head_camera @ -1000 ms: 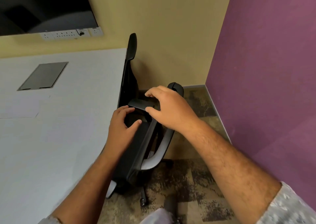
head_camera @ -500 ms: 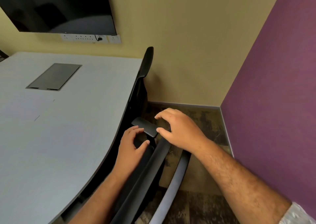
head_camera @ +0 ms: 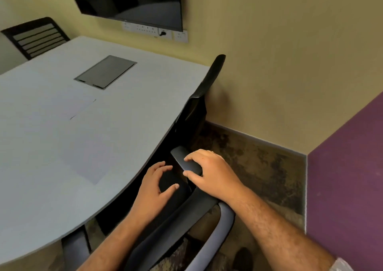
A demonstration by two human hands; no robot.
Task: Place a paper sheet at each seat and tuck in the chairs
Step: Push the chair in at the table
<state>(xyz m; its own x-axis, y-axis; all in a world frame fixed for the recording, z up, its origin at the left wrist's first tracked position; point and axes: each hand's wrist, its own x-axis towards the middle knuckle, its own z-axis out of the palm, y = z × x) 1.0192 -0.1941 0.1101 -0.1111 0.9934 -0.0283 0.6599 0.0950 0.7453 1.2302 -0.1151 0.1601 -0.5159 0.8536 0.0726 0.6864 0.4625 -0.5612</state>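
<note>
The right hand (head_camera: 215, 175) lies curled over the dark armrest pad (head_camera: 185, 160) of the near chair (head_camera: 182, 214), its fingertips (head_camera: 186, 158) on the pad's top and the thumb pressed against the pad's near end, so the pad is pinched lightly between them. The left hand (head_camera: 154, 190) rests just beside it on the black top edge of the chair's backrest; its fingers are spread and bent, thumb out to the right, cupping the edge rather than closed tight around it (how much of the edge lies under the palm cannot be seen).

The chair itself is black, with a grey curved arm frame sweeping down from under the right wrist toward the lower edge of the view. Its backrest sits close against the rounded edge of the grey table (head_camera: 51, 167), and most of the seat is hidden beneath the tabletop.

On the table, a pale paper sheet (head_camera: 87, 156) lies near the left hand, barely distinct from the surface, and a second sheet (head_camera: 76, 107) lies farther in, near a dark rectangular hatch (head_camera: 105, 72). A second black chair (head_camera: 209, 80) stands beyond the hands at the table's far curve, its back rising above the tabletop, against the yellow wall. A third chair (head_camera: 37, 36), slatted, shows at the far left.
</note>
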